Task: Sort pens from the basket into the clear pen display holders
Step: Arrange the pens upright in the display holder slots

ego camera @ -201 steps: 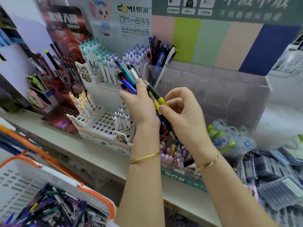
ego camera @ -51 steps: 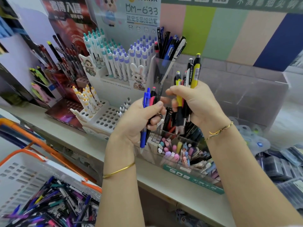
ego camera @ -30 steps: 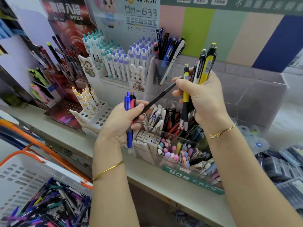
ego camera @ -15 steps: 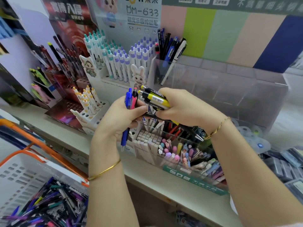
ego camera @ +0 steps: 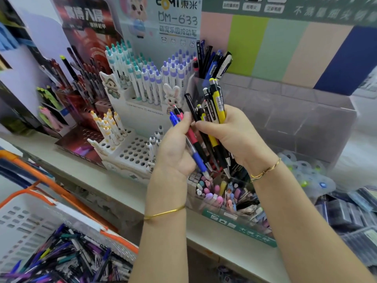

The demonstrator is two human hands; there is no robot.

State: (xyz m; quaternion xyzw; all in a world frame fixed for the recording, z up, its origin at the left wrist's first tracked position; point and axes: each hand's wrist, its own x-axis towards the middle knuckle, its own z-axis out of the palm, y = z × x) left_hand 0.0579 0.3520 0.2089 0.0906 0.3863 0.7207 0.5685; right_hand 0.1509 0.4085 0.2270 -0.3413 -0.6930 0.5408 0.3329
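I see both hands raised together over the middle of the shelf (ego camera: 106,180), in front of the displays. My view has the left hand (ego camera: 175,152) with its fingers curled round two pens, the thumb laid across them. One is a blue pen (ego camera: 197,161) and the other a red pen (ego camera: 191,137). Both slant with their tips down to the right and their clicker ends up by the thumb.

The right hand (ego camera: 234,137) grips a bundle of yellow pens (ego camera: 218,107) with black grips. They stand nearly upright, clickers up, tips poking out below the palm. A slim black pen (ego camera: 192,108) leans out of that same bundle toward the left hand. I cannot tell which fingers pin it. The two hands touch at the fingertips.

Just behind and below them sits the clear holder (ego camera: 295,123) along the shelf's right part. Its back left compartment holds dark pens (ego camera: 212,64), and its front compartments hold pastel-capped items (ego camera: 212,196).

A white stand (ego camera: 132,152) with rows of holes is to the left of the hands. The basket (ego camera: 24,219), white with an orange rim, hangs below the shelf's front edge at lower left. Loose pens (ego camera: 67,260) are piled in it.
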